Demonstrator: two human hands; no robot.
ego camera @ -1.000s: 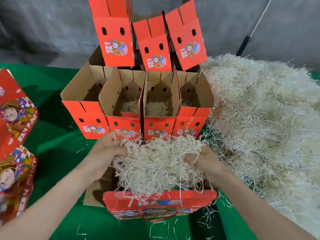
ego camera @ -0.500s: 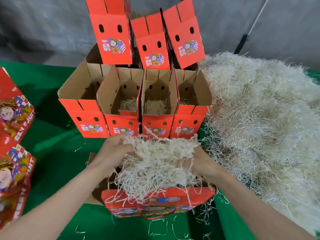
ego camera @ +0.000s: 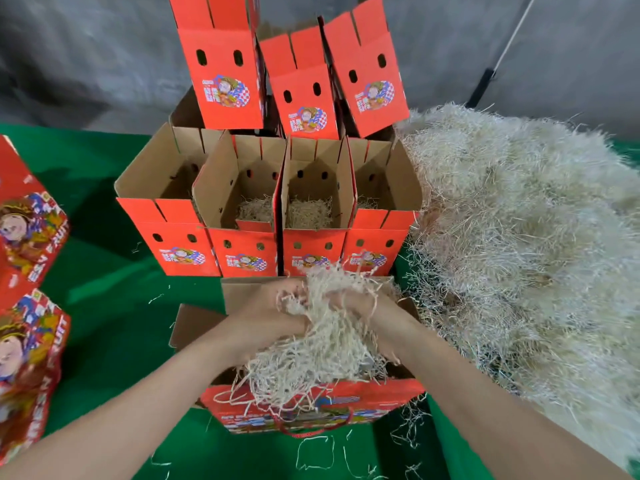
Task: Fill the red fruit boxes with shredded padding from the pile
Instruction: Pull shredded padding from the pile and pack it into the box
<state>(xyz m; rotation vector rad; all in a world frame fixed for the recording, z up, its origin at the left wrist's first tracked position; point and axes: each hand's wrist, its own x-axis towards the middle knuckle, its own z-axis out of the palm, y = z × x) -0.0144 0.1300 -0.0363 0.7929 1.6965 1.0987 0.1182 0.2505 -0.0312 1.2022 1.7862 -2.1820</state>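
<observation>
Padding (ego camera: 322, 358) gripped by your left hand (ego camera: 266, 313) and right hand (ego camera: 360, 303) could spill over the box (ego camera: 381, 398) rim if released loosely.

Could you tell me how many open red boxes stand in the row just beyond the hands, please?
4 red cardboard boxes side by side: far left, centre-left, centre-right, far right. Others may be hidden behind the upper stack.
</observation>
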